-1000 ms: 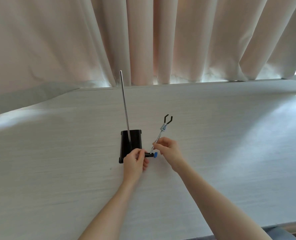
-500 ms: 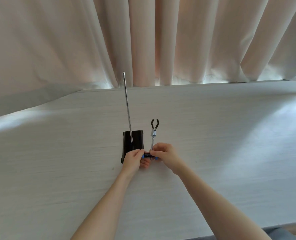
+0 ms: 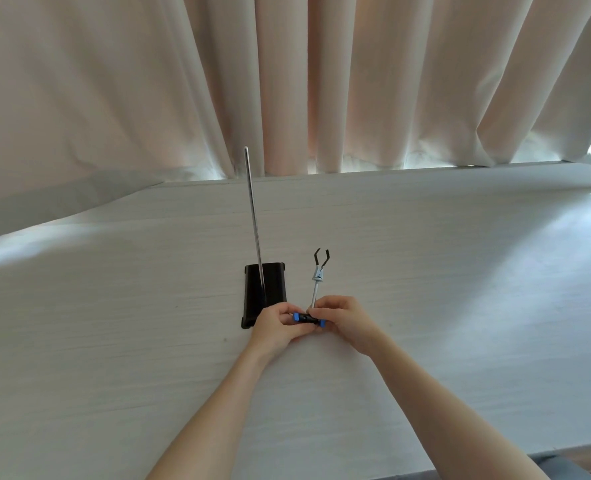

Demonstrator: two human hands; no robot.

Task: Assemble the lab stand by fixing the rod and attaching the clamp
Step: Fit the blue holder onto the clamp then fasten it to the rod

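Half the job looks done, judging from how things stand. Nearest you, both hands meet just in front of the base's near right corner. Your left hand [image 3: 272, 323] has its fingers curled round the left end of the black boss head [image 3: 308, 319], where a blue knob [image 3: 296, 317] shows; your right hand [image 3: 341, 318] pinches the other end, where the clamp's shaft joins. From there the clamp [image 3: 318, 278] points away from you, its dark two-pronged jaws slightly apart, beside the base and clear of the rod. Whether it rests on the desk [image 3: 460, 271] or is lifted, I cannot tell.

Further back, the black base [image 3: 256, 292] sits flat toward the middle of the desk, with the steel rod [image 3: 254, 220] standing upright in it, so fixing the rod appears finished. What remains: get the boss head onto the rod and tighten its knob. Beyond the desk's far edge hangs a beige curtain [image 3: 321, 81].
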